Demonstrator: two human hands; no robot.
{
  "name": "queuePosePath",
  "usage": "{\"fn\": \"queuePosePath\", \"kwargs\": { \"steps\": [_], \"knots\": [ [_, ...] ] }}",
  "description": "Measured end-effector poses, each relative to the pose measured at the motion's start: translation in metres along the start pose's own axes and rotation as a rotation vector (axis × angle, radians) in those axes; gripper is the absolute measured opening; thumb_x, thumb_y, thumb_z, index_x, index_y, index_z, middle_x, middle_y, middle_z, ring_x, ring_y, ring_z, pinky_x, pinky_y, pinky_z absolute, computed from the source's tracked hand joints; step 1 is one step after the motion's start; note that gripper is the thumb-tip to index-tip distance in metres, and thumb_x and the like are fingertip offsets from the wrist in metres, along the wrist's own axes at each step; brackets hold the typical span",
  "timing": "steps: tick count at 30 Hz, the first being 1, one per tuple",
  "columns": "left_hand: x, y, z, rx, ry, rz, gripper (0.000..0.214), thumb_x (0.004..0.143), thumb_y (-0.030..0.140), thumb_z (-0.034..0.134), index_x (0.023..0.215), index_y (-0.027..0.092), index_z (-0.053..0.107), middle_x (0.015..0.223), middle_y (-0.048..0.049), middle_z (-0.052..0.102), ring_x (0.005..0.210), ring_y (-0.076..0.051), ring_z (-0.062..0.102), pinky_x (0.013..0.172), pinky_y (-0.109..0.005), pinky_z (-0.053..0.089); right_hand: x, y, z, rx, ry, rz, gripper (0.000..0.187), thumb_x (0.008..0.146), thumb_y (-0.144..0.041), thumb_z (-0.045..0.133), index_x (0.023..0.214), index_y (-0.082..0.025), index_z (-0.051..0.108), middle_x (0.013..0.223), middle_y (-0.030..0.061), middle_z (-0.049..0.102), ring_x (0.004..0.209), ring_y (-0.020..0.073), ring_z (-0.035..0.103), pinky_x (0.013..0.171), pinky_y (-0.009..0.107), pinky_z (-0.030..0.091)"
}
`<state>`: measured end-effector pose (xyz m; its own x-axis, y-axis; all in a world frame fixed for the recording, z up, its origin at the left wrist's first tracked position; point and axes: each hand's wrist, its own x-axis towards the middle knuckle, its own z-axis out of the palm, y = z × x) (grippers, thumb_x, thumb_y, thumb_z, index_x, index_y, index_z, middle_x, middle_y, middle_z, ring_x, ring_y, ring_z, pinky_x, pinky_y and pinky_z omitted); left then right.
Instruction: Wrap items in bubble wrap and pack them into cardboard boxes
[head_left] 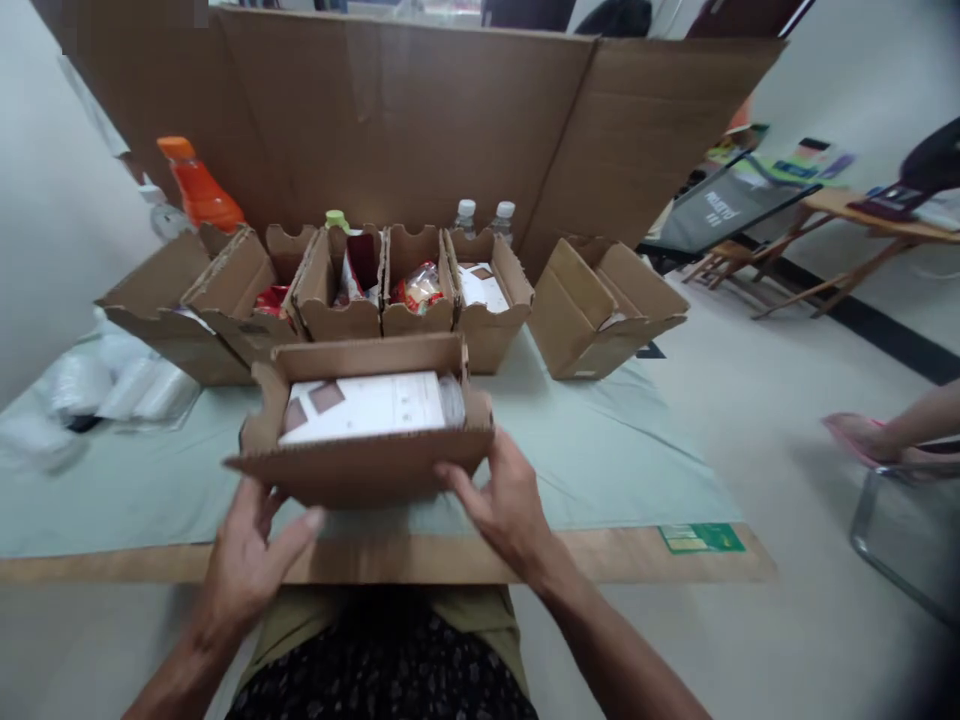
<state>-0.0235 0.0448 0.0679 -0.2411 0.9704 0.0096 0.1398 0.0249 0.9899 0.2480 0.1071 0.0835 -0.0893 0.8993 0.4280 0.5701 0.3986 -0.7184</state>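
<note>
In front of me is a low open cardboard box point(360, 470), with a white carton point(375, 400) lying inside it. Beside the carton, at the right end, sits something clear and ribbed, perhaps a plastic bottle point(451, 402). My right hand point(506, 500) grips the box's right end, thumb on the front wall and the other fingers mostly hidden at the side. At the lower left corner, my left hand point(259, 555) holds the box with its fingers partly under it, the thumb just below the front edge. Behind it stand several open cardboard boxes point(337, 318).
A cardboard panel point(450, 110) rises behind the row. Another box point(600, 310) stands right of it. An orange bottle point(204, 190) is at back left, near wrapped plastic packs point(124, 385). A green card point(701, 538) lies at the table's front edge. Someone's foot point(862, 435) shows at right.
</note>
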Motion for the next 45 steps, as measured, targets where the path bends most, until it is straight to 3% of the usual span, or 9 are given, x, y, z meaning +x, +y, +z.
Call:
{"fn": "queuePosePath", "kwargs": {
  "steps": [7, 12, 16, 20, 24, 28, 36, 40, 45],
  "knots": [
    [0.035, 0.042, 0.049, -0.024, -0.122, 0.235, 0.067, 0.078, 0.029, 0.081, 0.141, 0.024, 0.057, 0.142, -0.0099, 0.062, 0.136, -0.034, 0.054, 0.120, -0.046, 0.040, 0.007, 0.010, -0.036, -0.047, 0.249, 0.128, 0.036, 0.087, -0.049, 0.073, 0.110, -0.022, 0.066, 0.093, 0.0071, 0.075, 0.083, 0.0255, 0.068, 0.071, 0.039, 0.058],
    [-0.023, 0.007, 0.004, 0.038, -0.006, 0.038, 0.059, 0.081, 0.030, 0.080, 0.137, 0.024, 0.062, 0.137, -0.0101, 0.065, 0.134, -0.035, 0.056, 0.122, -0.048, 0.037, -0.035, -0.013, -0.013, -0.004, 0.107, 0.045, 0.050, 0.092, -0.043, 0.069, 0.138, -0.023, 0.060, 0.123, 0.0121, 0.073, 0.111, 0.0312, 0.069, 0.092, 0.048, 0.059],
    [0.001, 0.008, -0.012, 0.039, 0.053, 0.183, 0.068, 0.081, 0.031, 0.079, 0.143, 0.022, 0.053, 0.142, -0.0104, 0.061, 0.134, -0.032, 0.056, 0.117, -0.047, 0.044, -0.002, -0.012, 0.020, 0.101, 0.064, 0.026, 0.047, 0.090, -0.042, 0.070, 0.131, -0.022, 0.064, 0.120, 0.0117, 0.073, 0.111, 0.0315, 0.068, 0.097, 0.051, 0.057],
    [0.039, 0.003, 0.035, 0.002, -0.047, 0.282, 0.057, 0.084, 0.031, 0.074, 0.137, 0.021, 0.056, 0.135, -0.0104, 0.065, 0.127, -0.029, 0.061, 0.111, -0.045, 0.049, -0.008, 0.015, 0.004, 0.044, 0.221, 0.092, 0.046, 0.091, -0.048, 0.068, 0.126, -0.019, 0.064, 0.121, 0.0135, 0.072, 0.117, 0.0324, 0.067, 0.101, 0.051, 0.055],
    [0.045, -0.017, 0.086, -0.028, -0.225, 0.269, 0.058, 0.082, 0.027, 0.070, 0.137, 0.019, 0.056, 0.135, -0.0114, 0.067, 0.127, -0.030, 0.062, 0.111, -0.045, 0.048, -0.077, 0.044, -0.033, -0.165, 0.307, 0.118, 0.057, 0.090, -0.047, 0.073, 0.137, -0.019, 0.059, 0.132, 0.0162, 0.068, 0.127, 0.0352, 0.063, 0.107, 0.054, 0.052],
    [0.038, -0.031, 0.094, -0.061, -0.299, 0.243, 0.066, 0.085, 0.030, 0.070, 0.147, 0.021, 0.049, 0.144, -0.0124, 0.062, 0.136, -0.029, 0.056, 0.117, -0.046, 0.044, -0.131, 0.067, -0.065, -0.258, 0.222, 0.092, 0.077, 0.086, -0.048, 0.078, 0.152, -0.023, 0.048, 0.142, 0.0167, 0.063, 0.124, 0.0343, 0.065, 0.104, 0.053, 0.055],
    [0.001, -0.047, 0.081, 0.156, -0.099, 0.052, 0.069, 0.087, 0.041, 0.069, 0.150, 0.028, 0.045, 0.148, -0.0127, 0.053, 0.115, -0.026, 0.062, 0.090, -0.042, 0.056, -0.073, 0.124, -0.088, 0.289, -0.039, 0.222, 0.116, 0.066, -0.063, 0.088, 0.163, -0.028, 0.032, 0.166, 0.0136, 0.041, 0.148, 0.0372, 0.046, 0.112, 0.054, 0.051],
    [0.004, -0.044, 0.102, 0.071, -0.134, 0.020, 0.065, 0.085, 0.041, 0.069, 0.144, 0.027, 0.047, 0.141, -0.0111, 0.054, 0.101, -0.020, 0.062, 0.078, -0.034, 0.057, -0.065, 0.131, -0.079, 0.463, -0.167, 0.309, 0.100, 0.063, -0.059, 0.089, 0.150, -0.028, 0.052, 0.149, 0.0099, 0.062, 0.136, 0.0341, 0.060, 0.111, 0.052, 0.052],
    [0.030, -0.036, 0.150, 0.010, -0.213, 0.082, 0.068, 0.079, 0.038, 0.069, 0.141, 0.023, 0.046, 0.134, -0.0110, 0.053, 0.091, -0.017, 0.062, 0.081, -0.035, 0.056, -0.101, 0.144, -0.095, 0.394, 0.034, 0.400, 0.092, 0.062, -0.058, 0.090, 0.142, -0.024, 0.059, 0.132, 0.0118, 0.073, 0.114, 0.0328, 0.072, 0.096, 0.045, 0.062]
  ]
}}
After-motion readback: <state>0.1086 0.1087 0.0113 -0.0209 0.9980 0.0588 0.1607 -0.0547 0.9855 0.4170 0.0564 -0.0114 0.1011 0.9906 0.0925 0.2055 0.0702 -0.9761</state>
